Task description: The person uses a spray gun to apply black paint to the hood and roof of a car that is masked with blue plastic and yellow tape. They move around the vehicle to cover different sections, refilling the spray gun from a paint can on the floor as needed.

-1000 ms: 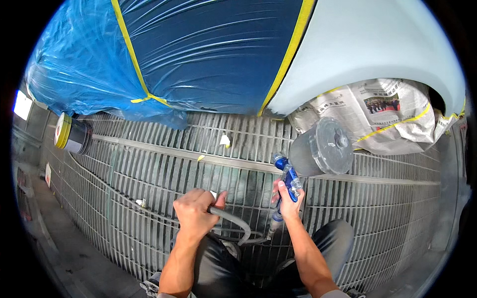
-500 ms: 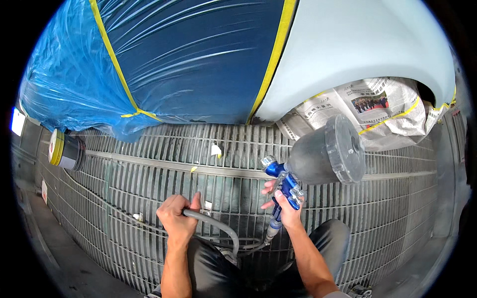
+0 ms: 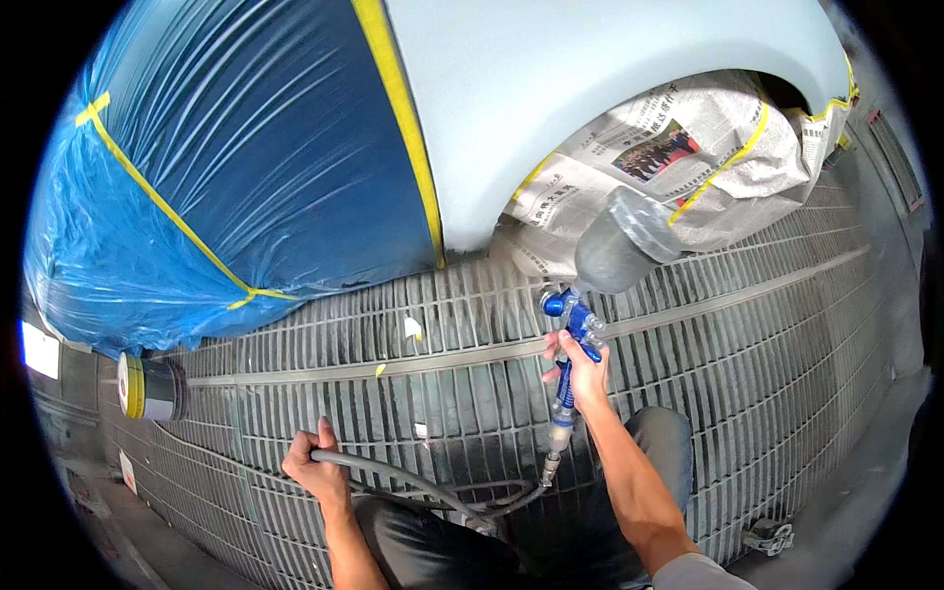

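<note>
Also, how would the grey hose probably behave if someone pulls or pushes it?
Pushed, the grey hose would probably bow, since it hangs in curves. It seems somewhat springy: it arcs from the left hand without visible kinks. Pulled, it might tug the spray gun, to which it appears joined.

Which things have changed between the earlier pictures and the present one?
The left hand, with the grey hose, has moved left, farther from the right hand. The spray gun sits higher in the picture, its cup overlapping the newspaper more. The view itself has turned. Nothing was let go: each hand keeps its hold.
</note>
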A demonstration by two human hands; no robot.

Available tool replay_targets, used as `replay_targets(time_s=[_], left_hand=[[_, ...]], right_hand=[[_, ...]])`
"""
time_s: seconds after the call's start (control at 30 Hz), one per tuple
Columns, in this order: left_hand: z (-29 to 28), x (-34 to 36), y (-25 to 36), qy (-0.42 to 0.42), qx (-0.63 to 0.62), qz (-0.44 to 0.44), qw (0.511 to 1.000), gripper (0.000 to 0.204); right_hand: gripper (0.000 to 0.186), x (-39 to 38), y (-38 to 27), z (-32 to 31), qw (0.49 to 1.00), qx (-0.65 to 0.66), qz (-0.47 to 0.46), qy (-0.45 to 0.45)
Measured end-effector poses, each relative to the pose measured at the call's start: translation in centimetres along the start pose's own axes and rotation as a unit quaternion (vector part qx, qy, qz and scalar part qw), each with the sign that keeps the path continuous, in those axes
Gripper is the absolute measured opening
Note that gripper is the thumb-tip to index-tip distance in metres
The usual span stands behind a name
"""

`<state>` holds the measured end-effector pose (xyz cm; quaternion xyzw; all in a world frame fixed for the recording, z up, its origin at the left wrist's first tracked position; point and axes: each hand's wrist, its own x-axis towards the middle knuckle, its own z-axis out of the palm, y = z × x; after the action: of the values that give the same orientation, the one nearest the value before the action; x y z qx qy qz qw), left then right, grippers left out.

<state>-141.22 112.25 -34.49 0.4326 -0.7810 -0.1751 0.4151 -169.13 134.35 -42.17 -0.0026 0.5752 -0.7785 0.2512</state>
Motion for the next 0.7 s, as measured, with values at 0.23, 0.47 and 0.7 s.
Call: replay_targets(time_s=[0.23,0.47,0.7], left_hand=[[-0.5,-0.2,-0.4,0.060,-0.028,-0.004,0.998,0.048],[-0.6,-0.1,1.6,0.083,-0.030,-0.017,0.996,0.044],[-0.3,-0.9,6.0,0.056,0.006,0.036,0.998,0.042]], right_hand=[[0.019,1.4,-1.5,-0.4,0.992,0.107,0.040,-0.046],[0.031,0.4,-9.1,-1.6,0.965,0.228,-0.005,-0.130],[0.042,1.1,-14.2,-5.6,0.969,0.177,-0.115,-0.131]])
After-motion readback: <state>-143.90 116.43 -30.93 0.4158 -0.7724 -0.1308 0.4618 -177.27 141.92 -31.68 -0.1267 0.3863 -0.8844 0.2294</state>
